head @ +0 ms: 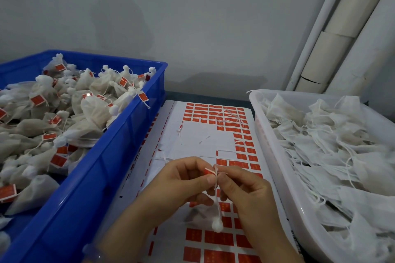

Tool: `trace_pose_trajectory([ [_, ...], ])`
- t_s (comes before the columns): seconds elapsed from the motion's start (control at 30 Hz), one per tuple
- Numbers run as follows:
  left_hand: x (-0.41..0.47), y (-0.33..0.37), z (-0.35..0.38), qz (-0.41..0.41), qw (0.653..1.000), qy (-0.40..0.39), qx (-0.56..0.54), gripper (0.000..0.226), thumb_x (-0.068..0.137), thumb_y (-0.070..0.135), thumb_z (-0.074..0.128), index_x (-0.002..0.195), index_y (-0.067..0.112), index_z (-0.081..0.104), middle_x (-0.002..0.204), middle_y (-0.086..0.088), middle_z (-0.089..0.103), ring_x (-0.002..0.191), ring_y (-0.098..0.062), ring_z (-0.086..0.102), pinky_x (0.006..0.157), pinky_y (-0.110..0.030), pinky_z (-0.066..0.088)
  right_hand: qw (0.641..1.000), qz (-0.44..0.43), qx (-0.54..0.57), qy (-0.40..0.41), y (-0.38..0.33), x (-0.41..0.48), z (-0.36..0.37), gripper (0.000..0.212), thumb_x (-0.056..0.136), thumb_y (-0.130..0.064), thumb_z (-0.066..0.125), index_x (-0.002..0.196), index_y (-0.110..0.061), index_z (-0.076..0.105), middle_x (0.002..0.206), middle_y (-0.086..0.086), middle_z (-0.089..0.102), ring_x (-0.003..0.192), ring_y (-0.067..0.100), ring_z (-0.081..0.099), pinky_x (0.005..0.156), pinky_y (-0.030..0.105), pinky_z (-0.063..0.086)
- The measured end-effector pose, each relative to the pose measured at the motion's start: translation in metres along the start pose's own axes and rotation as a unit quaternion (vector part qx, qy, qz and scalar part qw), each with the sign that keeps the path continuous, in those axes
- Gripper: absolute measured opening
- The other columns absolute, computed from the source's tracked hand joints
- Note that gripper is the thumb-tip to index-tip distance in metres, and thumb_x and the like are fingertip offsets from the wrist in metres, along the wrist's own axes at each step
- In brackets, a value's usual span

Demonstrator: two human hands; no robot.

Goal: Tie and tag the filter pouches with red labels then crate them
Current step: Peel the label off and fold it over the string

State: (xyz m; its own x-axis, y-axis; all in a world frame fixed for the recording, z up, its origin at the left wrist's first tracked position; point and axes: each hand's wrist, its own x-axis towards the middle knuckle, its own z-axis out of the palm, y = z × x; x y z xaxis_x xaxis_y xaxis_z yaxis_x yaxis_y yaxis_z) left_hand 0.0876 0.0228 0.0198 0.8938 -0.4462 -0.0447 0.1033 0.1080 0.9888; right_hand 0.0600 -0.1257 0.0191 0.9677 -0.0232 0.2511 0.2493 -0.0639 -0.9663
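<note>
My left hand point(183, 179) pinches a small red label point(209, 171) between thumb and fingers. Touching it from the right, my right hand point(241, 188) pinches the white string point(216, 179) against that label. The string runs down to the knotted top of a filter pouch point(217, 224), which hangs under my hands, mostly hidden by them. Below lies a white sheet of red labels point(215, 239), with many peeled off in the middle. Left stands a blue crate point(119, 141) with several tagged pouches point(92, 109).
A white tray point(277, 168) on the right holds several flat untied pouches point(333, 145) with loose strings. Loose string scraps point(229, 116) lie on the sheet's far end. A grey wall stands behind, and pale pipes point(333, 34) lean in the right corner.
</note>
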Motion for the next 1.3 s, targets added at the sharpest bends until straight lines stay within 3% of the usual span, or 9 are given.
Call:
trace_pose_trajectory([
  [0.1, 0.0, 0.0, -0.001, 0.003, 1.0, -0.006, -0.005, 0.012, 0.066, 0.03, 0.076, 0.076, 0.025, 0.072, 0.081, -0.003, 0.071, 0.072, -0.02, 0.068, 0.064, -0.027, 0.055, 0.999, 0.02, 0.027, -0.005, 0.001, 0.0, -0.001, 0.018, 0.052, -0.05, 0.062, 0.067, -0.046, 0.072, 0.081, -0.023, 0.07, 0.081, -0.004, 0.065, 0.06, 0.008, 0.049],
  [0.27, -0.001, 0.001, -0.002, 0.024, 0.999, -0.028, 0.021, 0.029, 0.069, 0.032, 0.071, 0.098, 0.033, 0.072, 0.102, 0.002, 0.071, 0.093, -0.024, 0.068, 0.072, -0.029, 0.056, 0.993, 0.093, 0.059, -0.041, 0.01, 0.002, -0.002, 0.052, 0.049, -0.056, 0.067, 0.097, -0.035, 0.066, 0.093, -0.015, 0.07, 0.09, 0.006, 0.067, 0.067, 0.021, 0.055],
  [0.37, -0.003, 0.003, -0.001, 0.035, 0.999, -0.036, 0.017, 0.029, 0.069, 0.034, 0.069, 0.098, 0.034, 0.073, 0.099, -0.001, 0.072, 0.093, -0.024, 0.068, 0.073, -0.025, 0.055, 0.985, 0.144, 0.077, -0.057, 0.014, 0.003, -0.004, 0.063, 0.049, -0.055, 0.069, 0.107, -0.032, 0.06, 0.096, -0.013, 0.07, 0.092, 0.01, 0.068, 0.073, 0.029, 0.057],
  [0.43, -0.002, 0.002, 0.0, 0.041, 0.999, -0.017, 0.016, 0.021, 0.07, 0.031, 0.07, 0.091, 0.031, 0.075, 0.09, 0.0, 0.073, 0.086, -0.022, 0.069, 0.07, -0.024, 0.054, 0.986, 0.14, 0.079, -0.043, 0.016, 0.003, -0.004, 0.061, 0.049, -0.053, 0.071, 0.104, -0.03, 0.061, 0.094, -0.008, 0.071, 0.089, 0.013, 0.069, 0.072, 0.029, 0.057],
  [0.57, 0.002, -0.002, 0.001, 0.045, 0.997, 0.062, 0.034, 0.014, 0.062, 0.029, 0.069, 0.073, 0.028, 0.076, 0.074, 0.0, 0.072, 0.066, -0.016, 0.069, 0.06, -0.02, 0.053, 0.997, 0.069, 0.045, 0.008, 0.014, 0.002, -0.003, 0.038, 0.051, -0.053, 0.066, 0.079, -0.028, 0.07, 0.08, -0.011, 0.071, 0.077, 0.006, 0.067, 0.057, 0.013, 0.051],
  [0.7, 0.004, -0.002, 0.0, 0.046, 0.992, 0.111, 0.043, 0.016, 0.055, 0.03, 0.072, 0.071, 0.029, 0.077, 0.072, -0.001, 0.073, 0.063, -0.019, 0.07, 0.053, -0.02, 0.053, 0.999, 0.024, 0.029, 0.026, 0.01, -0.001, 0.0, 0.018, 0.057, -0.043, 0.061, 0.067, -0.03, 0.071, 0.074, -0.017, 0.07, 0.074, 0.002, 0.066, 0.055, 0.009, 0.049],
  [0.97, 0.004, -0.001, 0.004, 0.056, 0.993, 0.099, 0.045, 0.016, 0.063, 0.027, 0.068, 0.077, 0.028, 0.076, 0.077, 0.001, 0.074, 0.068, -0.018, 0.072, 0.053, -0.019, 0.054, 0.998, -0.001, -0.011, 0.055, 0.015, 0.001, -0.003, 0.014, 0.065, -0.037, 0.06, 0.073, -0.026, 0.066, 0.071, -0.015, 0.068, 0.07, 0.005, 0.065, 0.056, 0.009, 0.049],
  [1.1, 0.003, -0.005, 0.007, 0.107, 0.978, 0.129, 0.121, 0.011, 0.073, 0.019, 0.067, 0.082, 0.024, 0.07, 0.072, 0.009, 0.073, 0.067, -0.014, 0.071, 0.056, -0.017, 0.054, 0.997, -0.008, -0.045, 0.062, 0.019, -0.001, 0.0, 0.001, 0.075, -0.028, 0.064, 0.076, -0.029, 0.064, 0.074, -0.017, 0.067, 0.071, 0.005, 0.064, 0.059, 0.01, 0.05],
  [1.3, 0.003, -0.009, 0.007, 0.136, 0.961, 0.141, 0.196, 0.017, 0.08, 0.011, 0.066, 0.083, 0.027, 0.068, 0.073, 0.018, 0.07, 0.069, -0.007, 0.069, 0.06, -0.014, 0.053, 0.995, -0.012, -0.066, 0.075, 0.023, -0.001, 0.0, 0.015, 0.079, -0.017, 0.067, 0.074, -0.03, 0.064, 0.077, -0.025, 0.067, 0.079, -0.002, 0.063, 0.058, 0.006, 0.047],
])
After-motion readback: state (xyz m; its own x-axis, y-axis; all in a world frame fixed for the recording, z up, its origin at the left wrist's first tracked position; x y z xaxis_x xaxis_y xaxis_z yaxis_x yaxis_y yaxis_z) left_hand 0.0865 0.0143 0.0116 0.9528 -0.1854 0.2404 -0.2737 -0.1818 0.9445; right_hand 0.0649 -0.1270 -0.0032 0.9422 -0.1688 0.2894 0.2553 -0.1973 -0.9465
